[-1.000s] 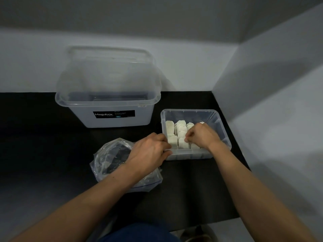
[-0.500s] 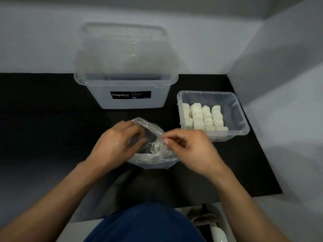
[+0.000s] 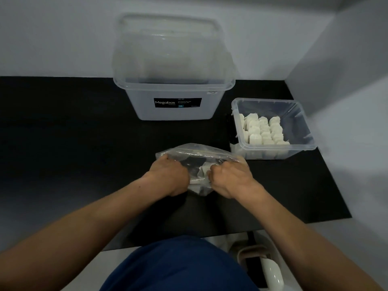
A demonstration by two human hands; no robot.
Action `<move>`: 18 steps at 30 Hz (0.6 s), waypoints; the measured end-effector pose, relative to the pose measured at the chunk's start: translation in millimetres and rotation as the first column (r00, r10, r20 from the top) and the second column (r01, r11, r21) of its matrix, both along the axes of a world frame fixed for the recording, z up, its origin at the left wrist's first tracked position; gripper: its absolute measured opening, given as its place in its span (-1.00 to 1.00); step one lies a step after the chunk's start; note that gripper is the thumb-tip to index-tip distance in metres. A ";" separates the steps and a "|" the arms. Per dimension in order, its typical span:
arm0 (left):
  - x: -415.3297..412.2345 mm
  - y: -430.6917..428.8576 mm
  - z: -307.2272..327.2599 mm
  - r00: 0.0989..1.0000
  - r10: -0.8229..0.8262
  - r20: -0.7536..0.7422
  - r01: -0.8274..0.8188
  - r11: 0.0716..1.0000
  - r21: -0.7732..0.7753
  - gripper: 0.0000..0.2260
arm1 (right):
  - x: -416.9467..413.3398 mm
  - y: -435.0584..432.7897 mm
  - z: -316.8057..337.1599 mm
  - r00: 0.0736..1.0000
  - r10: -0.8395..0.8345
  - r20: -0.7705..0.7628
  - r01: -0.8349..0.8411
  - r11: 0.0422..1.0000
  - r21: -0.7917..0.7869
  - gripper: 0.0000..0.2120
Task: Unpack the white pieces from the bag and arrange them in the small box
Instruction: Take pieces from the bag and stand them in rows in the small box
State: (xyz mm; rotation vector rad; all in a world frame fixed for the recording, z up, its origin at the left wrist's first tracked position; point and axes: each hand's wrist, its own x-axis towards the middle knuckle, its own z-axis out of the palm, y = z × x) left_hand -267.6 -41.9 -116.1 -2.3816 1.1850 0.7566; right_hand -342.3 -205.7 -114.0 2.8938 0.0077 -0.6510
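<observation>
A clear plastic bag [image 3: 197, 153] lies on the black table in front of me, with a few white pieces [image 3: 203, 172] showing inside it. My left hand [image 3: 170, 176] grips the bag's left side and my right hand [image 3: 230, 178] grips its right side, fingers curled into the plastic. To the right stands the small clear box [image 3: 302, 131], holding several white pieces [image 3: 262, 131] packed in rows on its left and middle part.
A large clear Megabox tub [image 3: 174, 95] with its lid leaning behind it stands at the back of the black table [image 3: 73, 143]. White walls close the table off at the back and right. A white chair part [image 3: 270, 269] shows below the table edge.
Both hands left the small box and came to the bag. They now clutch the bag's two sides, lower and closer together than half a second ago.
</observation>
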 end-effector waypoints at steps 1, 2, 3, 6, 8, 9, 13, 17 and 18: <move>0.1 -1.2 1.0 1.000 0.026 -0.015 -0.026 1.000 0.006 -0.72 | 0.7 0.9 0.5 1.000 -0.019 0.005 0.019 1.000 -0.003 -0.60; 0.1 -2.5 2.2 0.998 0.050 -0.028 -0.050 0.999 0.003 -0.72 | 0.9 1.6 1.3 0.999 -0.044 0.015 0.044 0.999 0.002 -0.56; -0.6 -4.7 4.3 0.997 0.066 -0.036 -0.066 0.998 -0.005 -0.72 | 1.0 1.8 1.6 0.997 -0.067 0.027 0.067 0.998 0.013 -0.54; -4.6 -11.2 5.2 0.989 0.125 -0.078 -0.132 0.988 -0.078 -0.77 | -3.8 -2.3 -3.9 0.999 -0.029 -0.015 0.030 0.995 0.091 -0.64; -7.6 -14.2 0.3 0.987 0.092 -0.133 -0.113 0.982 -0.153 -0.80 | -9.5 -9.7 -8.7 0.995 0.008 -0.104 0.006 0.991 0.133 -0.70; -7.8 -14.8 -3.9 0.989 0.038 -0.146 -0.063 0.983 -0.172 -0.78 | -12.1 -13.0 -10.1 0.993 0.001 -0.118 0.015 0.992 0.129 -0.70; -4.6 -16.4 -14.0 0.991 -0.055 -0.119 0.050 0.997 -0.050 -0.59 | -20.8 -19.9 -12.5 0.998 -0.026 0.053 0.025 0.999 0.033 -0.54; -3.6 -20.3 -17.5 0.994 0.060 -0.087 -0.056 0.997 0.044 -0.54 | -20.1 -14.3 -3.0 0.989 -0.112 0.100 0.112 0.994 0.005 -0.61; -4.4 -21.5 -16.7 0.993 0.084 -0.080 -0.078 0.994 0.074 -0.56 | -18.7 -11.2 -2.0 0.987 -0.129 0.100 0.131 0.991 -0.011 -0.66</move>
